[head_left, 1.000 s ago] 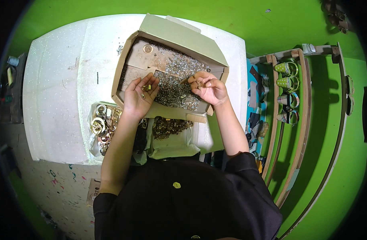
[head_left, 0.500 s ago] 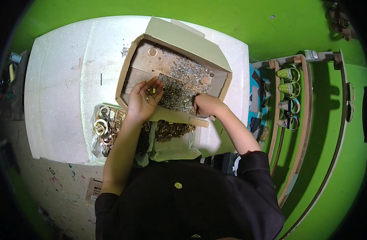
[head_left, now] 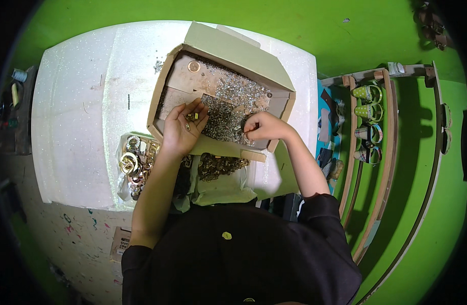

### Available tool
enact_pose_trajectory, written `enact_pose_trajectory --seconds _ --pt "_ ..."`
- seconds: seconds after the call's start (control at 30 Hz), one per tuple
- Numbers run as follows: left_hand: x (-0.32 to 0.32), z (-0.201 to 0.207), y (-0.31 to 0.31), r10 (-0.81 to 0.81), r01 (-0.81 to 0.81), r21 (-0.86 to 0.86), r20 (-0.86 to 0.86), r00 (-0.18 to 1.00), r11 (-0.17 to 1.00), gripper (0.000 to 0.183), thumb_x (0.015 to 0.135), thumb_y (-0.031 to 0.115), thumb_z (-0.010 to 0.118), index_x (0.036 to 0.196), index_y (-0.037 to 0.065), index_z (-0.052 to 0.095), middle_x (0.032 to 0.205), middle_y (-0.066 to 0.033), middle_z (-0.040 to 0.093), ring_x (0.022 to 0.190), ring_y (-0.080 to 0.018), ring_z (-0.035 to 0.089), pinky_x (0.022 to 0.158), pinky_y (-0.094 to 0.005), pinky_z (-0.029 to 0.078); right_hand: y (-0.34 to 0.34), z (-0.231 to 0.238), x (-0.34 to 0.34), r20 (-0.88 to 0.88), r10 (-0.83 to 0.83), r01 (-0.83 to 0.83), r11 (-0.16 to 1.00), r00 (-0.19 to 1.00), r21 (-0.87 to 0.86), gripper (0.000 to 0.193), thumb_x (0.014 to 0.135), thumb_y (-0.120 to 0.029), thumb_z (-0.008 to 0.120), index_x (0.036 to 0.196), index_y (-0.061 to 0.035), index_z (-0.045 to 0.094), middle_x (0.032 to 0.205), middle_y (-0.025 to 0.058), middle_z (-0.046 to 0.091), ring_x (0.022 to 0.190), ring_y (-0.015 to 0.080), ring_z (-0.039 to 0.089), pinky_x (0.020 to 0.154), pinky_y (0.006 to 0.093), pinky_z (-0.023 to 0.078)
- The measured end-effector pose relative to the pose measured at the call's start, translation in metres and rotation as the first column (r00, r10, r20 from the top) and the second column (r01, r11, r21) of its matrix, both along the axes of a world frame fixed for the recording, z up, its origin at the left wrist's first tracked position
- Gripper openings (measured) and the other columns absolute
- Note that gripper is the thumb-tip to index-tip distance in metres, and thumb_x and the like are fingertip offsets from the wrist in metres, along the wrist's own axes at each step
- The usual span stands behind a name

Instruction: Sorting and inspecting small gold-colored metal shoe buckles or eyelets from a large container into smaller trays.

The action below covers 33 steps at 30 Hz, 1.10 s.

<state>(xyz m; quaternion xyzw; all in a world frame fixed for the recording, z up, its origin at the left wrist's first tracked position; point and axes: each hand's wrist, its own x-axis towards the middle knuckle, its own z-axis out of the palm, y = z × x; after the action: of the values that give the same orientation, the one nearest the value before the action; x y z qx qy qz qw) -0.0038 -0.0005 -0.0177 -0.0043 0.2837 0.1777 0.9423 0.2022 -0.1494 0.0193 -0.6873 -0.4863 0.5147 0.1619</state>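
A shallow cardboard box [head_left: 175,81] lies tilted on the table, its inside strewn with many small shiny metal pieces [head_left: 220,109]. Over its left part my left hand [head_left: 182,129] is turned palm up, fingers bent, cupping a few small gold-coloured metal pieces [head_left: 192,116]. My right hand [head_left: 264,126] is above the near right corner of the box. Thumb and fingertips are pinched together there; anything between them is too small to make out. A round copper-coloured disc [head_left: 193,66] rests at the far left inside the box.
Nearer me stand a container of gold and silver metal fittings [head_left: 134,165] and a paper-lined one with bronze-coloured fittings [head_left: 215,168]. The white table [head_left: 81,101] spreads out to the left. A wooden rack [head_left: 388,152] with several sandals [head_left: 366,113] is at the right wall.
My right hand has lifted a little from the small pieces, and its pinched fingertips now show. My left hand stays in place, cupping the gold-coloured pieces.
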Motion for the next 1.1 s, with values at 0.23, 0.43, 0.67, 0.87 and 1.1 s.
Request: enact_pose_trajectory --seconds 0.23,0.43,0.67,0.87,1.1 --pt "-0.001 0.000 0.000 0.000 0.000 -0.008 -0.002 1.000 1.000 0.036 0.090 0.024 0.034 0.108 -0.002 0.050 0.098 -0.0101 0.054 0.096 -0.0231 0.053 0.088 -0.0353 0.042 -0.009 -0.002 0.011 -0.868 -0.288 0.447 0.890 0.404 -0.087 0.017 0.073 -0.007 0.056 0.087 0.0030 0.057 0.076 0.0090 0.057 0.068 0.0134 0.056 0.061 0.0256 0.050" --pt "0.000 0.000 0.000 0.004 -0.004 -0.004 -0.024 1.000 1.000 0.036 0.090 0.024 0.033 0.107 -0.003 0.050 0.098 -0.0105 0.054 0.096 -0.0230 0.053 0.087 -0.0355 0.042 -0.009 0.006 0.011 -0.855 -0.407 0.551 0.815 0.322 -0.180 0.021 0.075 -0.001 0.047 0.093 0.0054 0.055 0.087 0.0133 0.059 0.076 0.0179 0.060 0.069 0.0263 0.052" --pt "0.001 0.003 0.000 0.009 -0.008 0.021 -0.041 0.999 1.000 0.036 0.090 0.023 0.033 0.107 -0.003 0.050 0.098 -0.0109 0.054 0.097 -0.0231 0.053 0.087 -0.0355 0.042 0.001 0.017 -0.004 0.365 -0.150 0.162 0.987 0.919 -0.002 0.026 0.072 0.004 0.052 0.096 0.0005 0.060 0.069 0.0091 0.059 0.064 0.0155 0.057 0.062 0.0267 0.046" --pt "0.001 0.001 0.001 0.013 -0.012 0.019 -0.034 0.999 1.000 0.035 0.090 0.023 0.034 0.107 -0.003 0.050 0.098 -0.0109 0.054 0.096 -0.0235 0.053 0.087 -0.0355 0.043 0.001 0.013 -0.019 0.296 -0.092 0.081 0.995 0.951 0.051 0.028 0.068 0.007 0.052 0.092 -0.0016 0.064 0.067 0.0131 0.060 0.059 0.0168 0.057 0.058 0.0281 0.045" --pt "0.000 0.001 -0.001 0.007 -0.007 0.016 -0.007 1.000 1.000 0.034 0.089 0.024 0.035 0.107 -0.002 0.049 0.098 -0.0108 0.054 0.096 -0.0241 0.052 0.085 -0.0357 0.043 0.000 0.007 -0.026 0.250 0.206 -0.120 0.940 0.946 -0.320 0.034 0.060 0.009 0.055 0.089 -0.0039 0.066 0.073 0.0137 0.064 0.063 0.0207 0.062 0.058 0.0304 0.049"
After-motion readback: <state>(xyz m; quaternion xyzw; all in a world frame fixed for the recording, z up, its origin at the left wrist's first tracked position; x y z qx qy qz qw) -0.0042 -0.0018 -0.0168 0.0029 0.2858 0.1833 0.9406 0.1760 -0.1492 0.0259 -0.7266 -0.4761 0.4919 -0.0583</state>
